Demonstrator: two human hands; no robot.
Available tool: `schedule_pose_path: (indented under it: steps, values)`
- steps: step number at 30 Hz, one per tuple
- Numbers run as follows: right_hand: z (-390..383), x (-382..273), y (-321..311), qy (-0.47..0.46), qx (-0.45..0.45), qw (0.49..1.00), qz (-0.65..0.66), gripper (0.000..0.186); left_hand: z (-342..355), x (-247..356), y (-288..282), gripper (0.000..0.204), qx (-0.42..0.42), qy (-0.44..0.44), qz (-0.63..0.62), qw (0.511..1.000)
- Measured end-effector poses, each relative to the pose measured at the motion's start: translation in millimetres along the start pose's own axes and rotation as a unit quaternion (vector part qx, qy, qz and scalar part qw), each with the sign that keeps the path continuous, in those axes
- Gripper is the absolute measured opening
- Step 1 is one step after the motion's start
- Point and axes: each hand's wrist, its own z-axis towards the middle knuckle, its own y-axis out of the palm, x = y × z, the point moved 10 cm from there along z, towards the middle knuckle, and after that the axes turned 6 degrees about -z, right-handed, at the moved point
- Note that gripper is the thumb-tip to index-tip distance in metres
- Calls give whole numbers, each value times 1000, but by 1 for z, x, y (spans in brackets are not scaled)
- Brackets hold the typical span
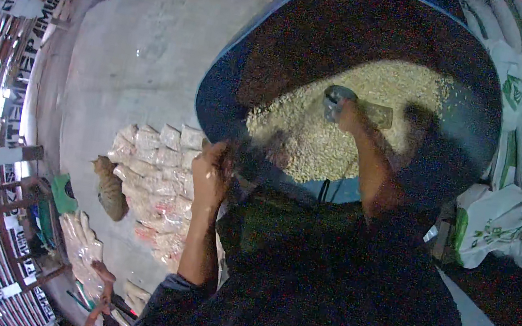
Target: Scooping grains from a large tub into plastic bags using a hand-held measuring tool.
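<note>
A big round blue tub [226, 60] stands in front of me, part filled with small pale kernel-like pieces [318, 152]. My right hand [353, 118] reaches down into it, fingers wrapped round a dark cup [339, 98] just over the pieces. Beside that hand lies a flat, see-through rectangular thing [379, 116] whose kind I cannot tell. At the tub's near left rim my left hand [213, 167] is closed, with a few pale bits stuck to its back. Whatever its fingers grip is lost in the dark next to the rim.
Filled clear plastic packs [161, 163] lie in rows on the floor left of the tub. A striped cat [110, 189] sits beside them. Another person's hand [105, 278] is by more packs [81, 247] at lower left. White-and-green sacks [499, 227] are stacked at right.
</note>
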Motion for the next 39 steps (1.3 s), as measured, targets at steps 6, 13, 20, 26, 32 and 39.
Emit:
schedule_pose_path:
  steps: [6,13,20,26,32,39]
  values:
    - [-120,-51,-69,19,166,980,105,41,13,25,31,10,-16,-70,-157,985]
    - [-215,-146,-83,-120,80,944,297,34,44,77,117,15,-47,61,-60,995]
    - [-220,-137,-104,-121,109,936,311,30,29,90,119,10,-120,-80,-360,922]
    - [-235,-138,-140,-234,190,942,147,23,30,67,20,12,-86,125,213,965]
    - [-233,-107,-140,-121,187,949,225,42,32,41,48,8,-81,-208,-376,900]
    - [-288,-161,-166,-217,168,851,448,84,25,123,147,13,-43,-177,-355,917]
